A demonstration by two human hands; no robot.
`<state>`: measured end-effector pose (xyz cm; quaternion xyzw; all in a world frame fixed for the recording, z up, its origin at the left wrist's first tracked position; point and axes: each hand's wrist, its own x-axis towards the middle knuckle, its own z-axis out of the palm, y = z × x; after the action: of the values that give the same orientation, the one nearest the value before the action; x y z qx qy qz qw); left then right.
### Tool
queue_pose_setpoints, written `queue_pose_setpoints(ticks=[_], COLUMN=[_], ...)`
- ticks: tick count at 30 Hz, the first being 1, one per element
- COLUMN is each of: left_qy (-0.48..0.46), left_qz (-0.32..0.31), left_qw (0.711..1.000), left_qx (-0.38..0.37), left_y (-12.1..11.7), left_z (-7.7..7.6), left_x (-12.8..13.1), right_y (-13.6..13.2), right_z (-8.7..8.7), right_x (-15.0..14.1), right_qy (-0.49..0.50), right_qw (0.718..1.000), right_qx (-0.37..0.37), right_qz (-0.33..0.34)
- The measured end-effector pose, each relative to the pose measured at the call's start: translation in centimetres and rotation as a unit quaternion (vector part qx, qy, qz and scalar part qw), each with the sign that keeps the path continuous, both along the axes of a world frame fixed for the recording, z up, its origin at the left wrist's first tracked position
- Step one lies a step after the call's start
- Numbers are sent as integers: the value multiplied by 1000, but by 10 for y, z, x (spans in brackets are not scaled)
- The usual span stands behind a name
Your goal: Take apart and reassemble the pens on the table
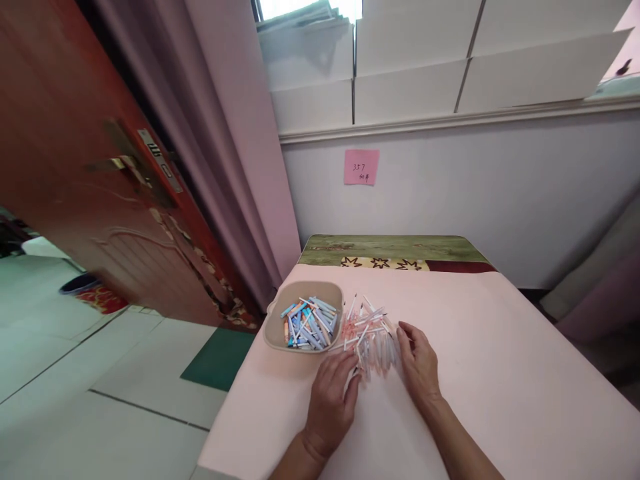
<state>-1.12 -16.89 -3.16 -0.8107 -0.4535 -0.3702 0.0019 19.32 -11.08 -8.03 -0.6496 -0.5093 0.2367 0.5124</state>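
A loose pile of thin white pen-like sticks (364,331), mixed with clear tubes and small pinkish-orange pieces, lies on the pink-covered table. My left hand (331,395) is at the pile's near left edge, fingers bent and thumb apart, the fingertips by a white stick. Along the right side of the pile rests my right hand (419,363), with fingers stretched out and thumb apart, touching or almost touching the clear tubes. Left of the pile stands a beige plastic basin (270,333) holding many blue, lilac and orange pen barrels (311,325) and some white sticks.
The pink table cover (480,360) leaves a green patterned strip (390,247) showing at the wall. A pink note (361,167) is stuck on the wall. To the left are a purple curtain (210,133), a red-brown door (100,160) and a green floor mat (217,359).
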Motion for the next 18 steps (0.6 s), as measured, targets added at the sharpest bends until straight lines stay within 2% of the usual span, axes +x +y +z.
queue_pose_setpoints(ticks=[2,4,11,14,18], left_qy=[3,11,-20,13,28], left_qz=[-5,-7,35,60,147], left_qw=[1000,1000,999,995,973], left_qx=[-5,-16,-26,-81,-176], left_y=[4,7,-1,-6,-13], left_z=[9,12,-9,-16,-18], left_x=[1,2,0,-2,-1], right_y=[3,5,3,1,-3], right_z=[0,0,12,21,26], right_x=[5,10,21,30,39], right_qy=[-1,-7,-46,-86,-108], right_qw=[1000,1000,997,990,982], right_qx=[-3,-13,-53,-111,-153], right_qz=[-8,-10,-12,0,16])
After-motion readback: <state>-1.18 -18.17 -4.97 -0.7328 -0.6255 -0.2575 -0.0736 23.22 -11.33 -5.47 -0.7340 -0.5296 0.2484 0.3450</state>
